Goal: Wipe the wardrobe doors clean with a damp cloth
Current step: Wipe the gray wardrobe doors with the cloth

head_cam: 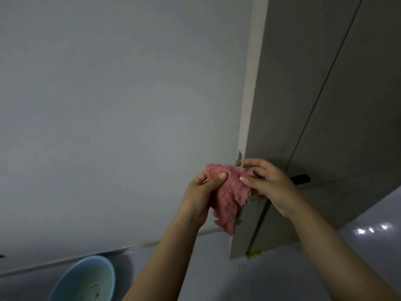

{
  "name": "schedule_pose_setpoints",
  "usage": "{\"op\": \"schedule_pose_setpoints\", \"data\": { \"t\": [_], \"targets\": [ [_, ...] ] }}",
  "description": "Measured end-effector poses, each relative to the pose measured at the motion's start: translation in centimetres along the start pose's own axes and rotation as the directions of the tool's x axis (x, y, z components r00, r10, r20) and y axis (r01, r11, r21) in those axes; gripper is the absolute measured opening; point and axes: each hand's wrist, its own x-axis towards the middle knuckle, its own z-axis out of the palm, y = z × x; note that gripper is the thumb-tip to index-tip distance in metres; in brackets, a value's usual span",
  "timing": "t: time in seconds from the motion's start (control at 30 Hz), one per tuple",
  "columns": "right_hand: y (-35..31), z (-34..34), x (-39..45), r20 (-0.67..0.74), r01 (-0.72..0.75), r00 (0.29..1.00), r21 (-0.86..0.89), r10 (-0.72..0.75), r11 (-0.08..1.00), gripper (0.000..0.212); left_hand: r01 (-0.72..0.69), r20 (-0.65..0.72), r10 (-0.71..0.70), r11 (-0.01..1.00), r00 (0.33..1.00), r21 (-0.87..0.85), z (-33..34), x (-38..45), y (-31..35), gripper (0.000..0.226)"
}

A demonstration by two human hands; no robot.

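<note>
Left hand point(200, 192) and right hand point(269, 181) both pinch the pink cloth point(227, 196) (beside grey wardrobe doors point(314, 94))

A pink cloth point(227, 192) of nubbly, rough-piled fabric, grey on its reverse edge. The grey wardrobe doors point(303, 94) show a smooth matt finish, with a matt black handle point(300, 178). At left, a smooth pale wall point(119, 105). Near left, a smooth blue plastic basin point(86, 279). At right, the floor point(368, 231) is glossy, mirroring lights.
</note>
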Motion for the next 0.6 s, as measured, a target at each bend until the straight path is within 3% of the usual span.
{"op": "schedule_pose_setpoints", "data": {
  "t": [0.17,0.33,0.43,0.53,0.6],
  "targets": [
    [2.4,-4.5,-0.4,-0.134,0.030,0.991,0.004,-0.029,1.000,0.032,-0.147,-0.061,0.175,0.938,0.983,0.315,3.8,1.5,-3.4,0.009],
    [4.3,-7.7,-0.5,-0.328,0.068,0.930,-0.288,-0.165,0.955,0.032,-0.218,-0.038,0.297,0.775,0.954,0.593,6.7,3.1,-6.8,0.016],
    [4.9,-8.1,1.2,-0.400,0.062,0.883,-0.417,-0.245,0.907,0.033,-0.149,-0.166,0.326,0.751,0.930,0.643,8.0,4.9,-8.0,0.026],
    [5.4,-7.9,3.2,-0.457,0.051,0.821,-0.540,-0.343,0.840,0.029,-0.078,-0.281,0.334,0.755,0.900,0.651,8.8,6.4,-8.4,0.023],
    [6.0,-7.3,3.7,-0.451,0.020,0.743,-0.724,-0.495,0.689,0.020,-0.071,-0.312,0.330,0.779,0.891,0.623,8.9,7.0,-8.7,0.021]
  ]
}}
